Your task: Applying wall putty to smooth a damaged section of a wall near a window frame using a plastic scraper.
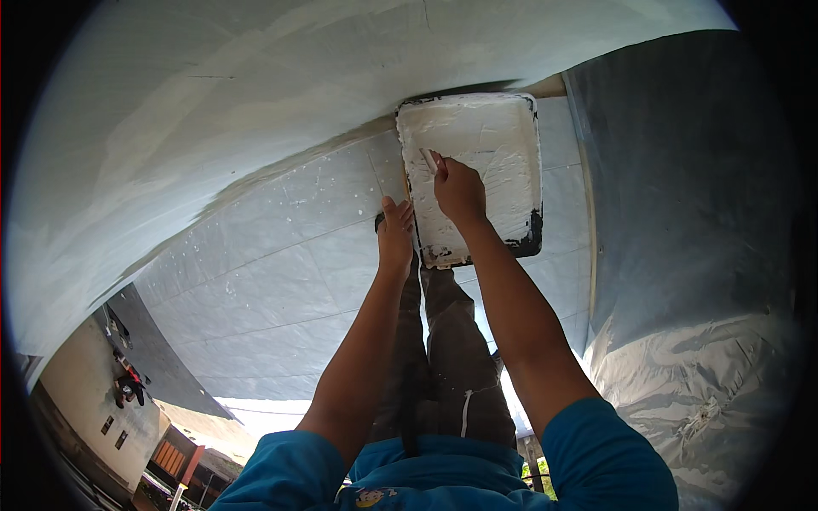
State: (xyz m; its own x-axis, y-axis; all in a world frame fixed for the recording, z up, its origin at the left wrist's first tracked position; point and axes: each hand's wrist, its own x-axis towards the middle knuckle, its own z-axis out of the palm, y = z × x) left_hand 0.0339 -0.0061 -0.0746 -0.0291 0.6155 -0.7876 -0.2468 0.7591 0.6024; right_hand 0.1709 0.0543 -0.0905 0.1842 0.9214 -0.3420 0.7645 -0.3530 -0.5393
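Note:
My right hand (461,192) is closed round a small flat scraper (428,160), held over the tray; its whitish edge shows past my fingers, and the rest is hidden in my fist. Beneath it is a shallow black tray (535,230), thickly coated inside with white paste (503,153). The paste has ridges and scrape marks. My left hand (395,234) is at the tray's left edge, fingers stretched out and thumb apart. Whether it presses on the rim I cannot tell. A small dark thing beside its wrist is mostly hidden.
A pale wall (256,94) with smeared patches curves along the far side and left. Grey floor tiles (281,255) carry white spatters. To the right is a dark grey panel (682,187), with crumpled sheeting (694,383) below. My legs (452,358) are just below the tray.

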